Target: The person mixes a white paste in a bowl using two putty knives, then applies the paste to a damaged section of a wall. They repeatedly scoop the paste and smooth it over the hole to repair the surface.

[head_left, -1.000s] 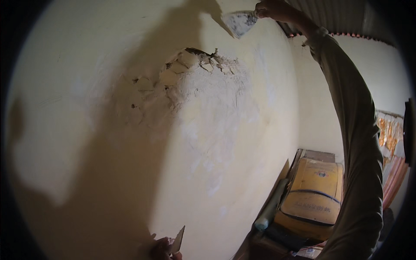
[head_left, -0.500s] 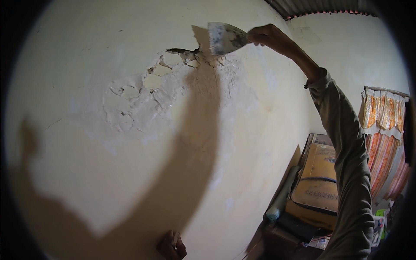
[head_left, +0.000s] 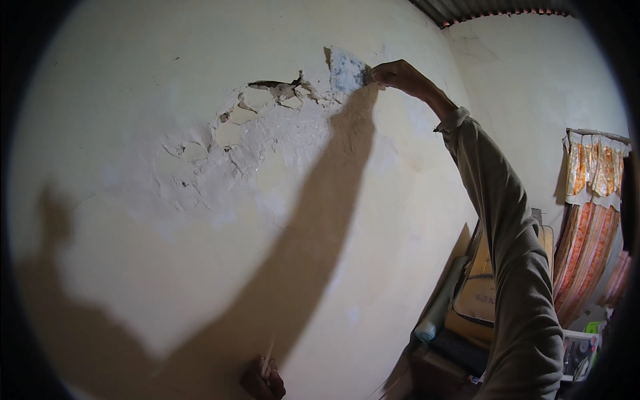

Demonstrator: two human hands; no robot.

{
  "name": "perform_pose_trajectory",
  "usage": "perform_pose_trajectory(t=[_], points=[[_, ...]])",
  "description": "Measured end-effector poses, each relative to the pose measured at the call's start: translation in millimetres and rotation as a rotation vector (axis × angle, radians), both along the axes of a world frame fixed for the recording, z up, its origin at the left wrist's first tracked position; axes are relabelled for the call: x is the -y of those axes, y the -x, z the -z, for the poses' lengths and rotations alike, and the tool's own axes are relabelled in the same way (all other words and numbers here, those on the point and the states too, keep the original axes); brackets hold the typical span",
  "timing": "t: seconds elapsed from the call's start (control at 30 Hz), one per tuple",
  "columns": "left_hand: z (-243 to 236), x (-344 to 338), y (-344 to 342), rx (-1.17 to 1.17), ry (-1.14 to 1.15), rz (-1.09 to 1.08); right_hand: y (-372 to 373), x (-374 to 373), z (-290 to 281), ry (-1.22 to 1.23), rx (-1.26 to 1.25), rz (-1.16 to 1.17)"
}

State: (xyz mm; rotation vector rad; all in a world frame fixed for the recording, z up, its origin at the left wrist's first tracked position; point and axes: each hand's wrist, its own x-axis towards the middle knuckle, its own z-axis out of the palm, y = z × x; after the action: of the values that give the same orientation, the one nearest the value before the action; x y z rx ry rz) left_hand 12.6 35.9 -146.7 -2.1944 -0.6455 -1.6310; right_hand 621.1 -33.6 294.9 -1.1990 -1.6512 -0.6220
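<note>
My right hand (head_left: 399, 75), raised high, is closed round the handle end of a wide putty knife (head_left: 348, 72). The blade is smeared with white filler and lies close against the wall (head_left: 200, 280), at the right end of a damaged patch (head_left: 250, 137). Cracks, flaking edges, a dark gap and fresh grey filler show in that patch. Low in the view, my left hand (head_left: 262, 383) is closed on a thin pale stick (head_left: 269, 357) that points upward. What kind of stick it is, I cannot make out.
My arm's shadow (head_left: 313, 227) falls across the wall. To the right, past my sleeve, stand a brown case (head_left: 477, 293) and a pale green roll (head_left: 433, 320) in the corner. An orange striped curtain (head_left: 587, 247) hangs farther right, below a corrugated roof (head_left: 493, 10).
My right hand and the putty knife have shifted right and slightly down, with the blade now nearer the wall. In my left hand, the pale stick now stands out more clearly.
</note>
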Motion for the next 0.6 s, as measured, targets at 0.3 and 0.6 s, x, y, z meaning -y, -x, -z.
perform_pose_trajectory(t=[0.3, 0.6], points=[[0, 3, -8, 0.063, 0.087, 0.005, -21, -15, 41, 0.097, -0.267, -0.039], [2, -2, -8, 0.102, 0.156, 0.104, -63, 8, 99, -0.016, -0.487, 0.086]])
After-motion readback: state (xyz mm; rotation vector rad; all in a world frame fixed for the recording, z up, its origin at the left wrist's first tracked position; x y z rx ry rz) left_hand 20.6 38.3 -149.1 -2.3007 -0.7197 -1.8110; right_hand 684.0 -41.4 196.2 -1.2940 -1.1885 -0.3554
